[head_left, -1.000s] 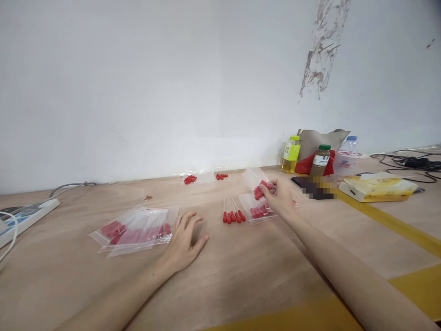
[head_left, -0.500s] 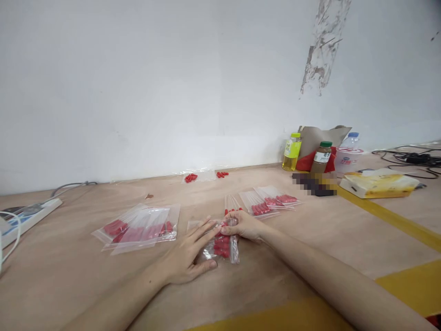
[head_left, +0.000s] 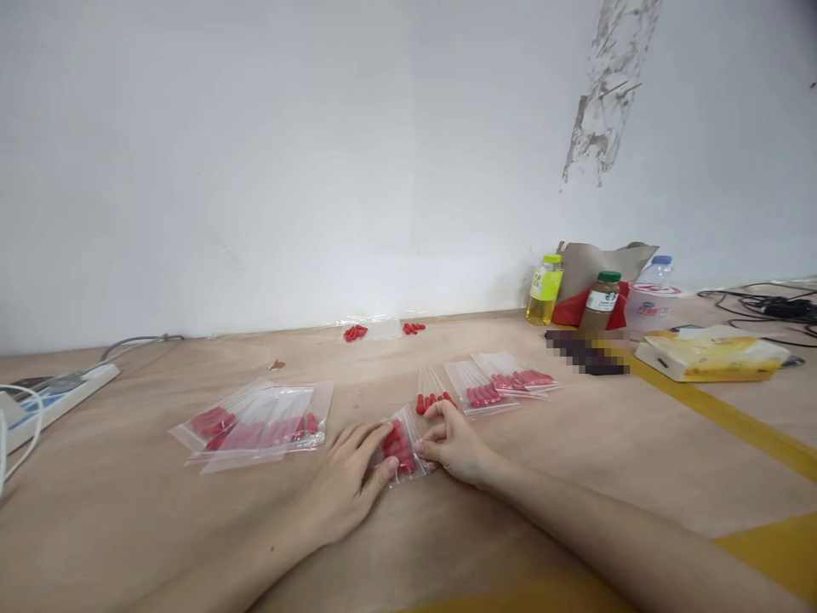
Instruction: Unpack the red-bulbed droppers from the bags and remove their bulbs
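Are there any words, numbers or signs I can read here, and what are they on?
No word reads clearly.
Green-capped bottle: a round green logo, like Starbucks'; the print by it is too small.
Yellow-capped bottle: label writing too small.
Tub: markings too blurred.
Nearest plastic bag: no print I can make out.

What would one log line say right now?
left hand: on clear bag | right hand: at bag's edge | red-tipped sticks: beyond right hand | bag pile: farther left
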